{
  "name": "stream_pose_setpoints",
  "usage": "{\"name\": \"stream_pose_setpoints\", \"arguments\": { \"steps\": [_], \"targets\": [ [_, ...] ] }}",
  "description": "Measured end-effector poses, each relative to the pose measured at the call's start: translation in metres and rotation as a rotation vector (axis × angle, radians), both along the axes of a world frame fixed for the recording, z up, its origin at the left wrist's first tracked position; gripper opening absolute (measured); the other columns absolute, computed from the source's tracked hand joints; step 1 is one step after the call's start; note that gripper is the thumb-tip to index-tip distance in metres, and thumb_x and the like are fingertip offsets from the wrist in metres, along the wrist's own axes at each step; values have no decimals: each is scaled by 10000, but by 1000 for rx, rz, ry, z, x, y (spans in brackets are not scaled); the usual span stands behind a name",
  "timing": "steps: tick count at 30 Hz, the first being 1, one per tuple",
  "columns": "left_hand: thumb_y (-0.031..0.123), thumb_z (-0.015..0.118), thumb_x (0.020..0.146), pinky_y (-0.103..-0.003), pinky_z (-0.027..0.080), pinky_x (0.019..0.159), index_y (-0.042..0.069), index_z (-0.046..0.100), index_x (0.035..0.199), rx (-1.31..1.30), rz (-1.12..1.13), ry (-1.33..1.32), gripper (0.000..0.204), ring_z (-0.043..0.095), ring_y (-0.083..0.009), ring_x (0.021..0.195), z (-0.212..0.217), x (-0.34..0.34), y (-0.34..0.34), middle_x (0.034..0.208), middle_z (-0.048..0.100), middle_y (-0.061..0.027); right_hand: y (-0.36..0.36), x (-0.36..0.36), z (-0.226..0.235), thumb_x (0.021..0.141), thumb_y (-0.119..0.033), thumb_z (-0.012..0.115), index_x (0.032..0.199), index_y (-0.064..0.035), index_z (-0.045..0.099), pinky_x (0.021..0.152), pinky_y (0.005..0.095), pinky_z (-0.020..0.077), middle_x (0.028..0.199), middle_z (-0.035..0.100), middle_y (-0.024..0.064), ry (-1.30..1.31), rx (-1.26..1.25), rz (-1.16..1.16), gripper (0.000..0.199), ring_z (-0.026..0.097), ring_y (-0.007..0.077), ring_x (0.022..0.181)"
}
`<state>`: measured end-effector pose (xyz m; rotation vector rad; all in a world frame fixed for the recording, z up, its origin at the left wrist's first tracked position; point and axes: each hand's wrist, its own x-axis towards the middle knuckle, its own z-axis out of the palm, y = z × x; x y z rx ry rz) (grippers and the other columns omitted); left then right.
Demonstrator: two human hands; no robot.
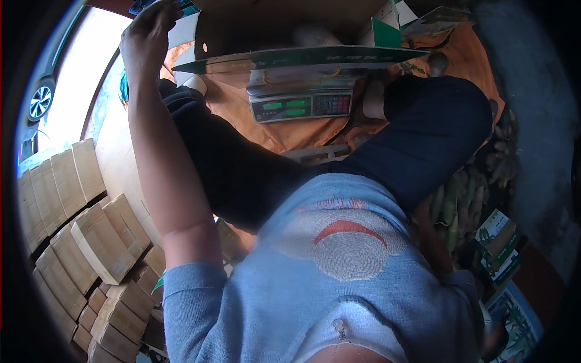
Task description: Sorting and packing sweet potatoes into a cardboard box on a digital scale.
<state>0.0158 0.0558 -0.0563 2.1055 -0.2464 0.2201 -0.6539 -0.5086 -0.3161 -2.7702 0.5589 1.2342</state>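
Observation:
My left hand (147,37) is raised at the upper left, beside the left wall of an open carton (260,63). Its fingers are bent and bunched near a blue and teal thing (190,8) at the top edge; what they hold, if anything, I cannot make out. The carton, with green-edged flaps, stands on a digital scale (301,106) with lit green displays. Something pale and blurred (315,35) lies inside the carton. My right forearm (433,245) reaches down beside my right thigh, close to a pile of long green vegetables (454,209); the fingers there are hidden.
Stacks of flat brown cardboard boxes (97,242) stand at the left. An orange sheet (278,134) covers the floor around the scale. Green printed cartons (499,242) lie at the lower right. A car wheel (40,103) shows outside at the far left.

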Motion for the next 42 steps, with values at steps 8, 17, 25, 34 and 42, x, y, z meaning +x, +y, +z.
{"name": "stream_pose_setpoints", "arguments": {
  "steps": [8,17,25,34,42],
  "targets": [
    [162,618,991,-294,553,891,30,704,1194,-68,102,-17,258,720,-175,976,-12,-2,12,1055,750,-102,101,-51,46,894,-418,586,1549,-131,293,1168,486,308,1547,351,177,226,4,-304,773,339,388,1423],
    [147,625,989,-276,573,864,-20,713,1145,-134,133,29,245,727,-171,945,-13,1,-3,1025,753,-117,80,6,51,919,-492,530,1549,-94,276,1169,501,302,1578,283,172,369,-112,-530,787,304,368,1444],
    [119,580,1008,-291,554,901,-20,678,1213,-116,162,82,266,704,-187,1008,-12,-3,3,1109,730,-141,75,12,47,839,-312,684,1552,-81,239,1170,478,311,1597,235,167,525,-106,-428,872,253,378,1469],
    [95,570,1008,-286,559,882,-24,681,1205,-113,170,93,256,702,-184,995,-15,-1,7,1097,730,-135,37,-52,4,741,-216,814,1539,-101,251,1141,448,358,1505,407,133,505,-69,-400,983,377,319,1422],
    [88,555,1012,-279,571,848,-62,658,1211,-164,103,31,269,713,-195,966,-4,-1,9,1102,717,-151,57,-10,38,712,-294,846,1491,-73,288,1007,474,494,1384,504,208,213,-89,-519,984,535,363,1270]
  ]
}}
